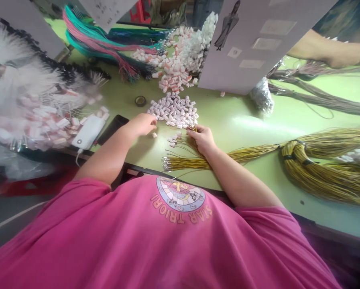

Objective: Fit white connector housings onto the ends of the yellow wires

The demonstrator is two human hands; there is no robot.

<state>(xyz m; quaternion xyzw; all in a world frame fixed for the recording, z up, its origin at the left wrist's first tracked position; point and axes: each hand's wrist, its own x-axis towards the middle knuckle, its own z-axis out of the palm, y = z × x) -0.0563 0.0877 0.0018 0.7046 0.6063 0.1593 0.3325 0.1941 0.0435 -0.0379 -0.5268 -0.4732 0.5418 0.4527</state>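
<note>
My right hand [204,139] is closed around the ends of several thin yellow wires [193,129], whose tips point up towards a heap of small white connector housings [175,110]. My left hand [144,123] hovers at the left edge of that heap with its fingers curled in; what they hold, if anything, is hidden. Just below those fingertips lies a single housing [155,135]. A few more loose housings [173,139] sit between the hands. Under my right wrist runs a yellow wire bundle [186,163] with metal terminals at its left end.
A tape roll [140,101] and a dark flat object [113,128] lie near my left arm, beside a white device [90,131] with a cable. Tied yellow wire coils [306,160] are on the right. Behind stands a white panel [246,44]; another person's arm [327,50] reaches past it.
</note>
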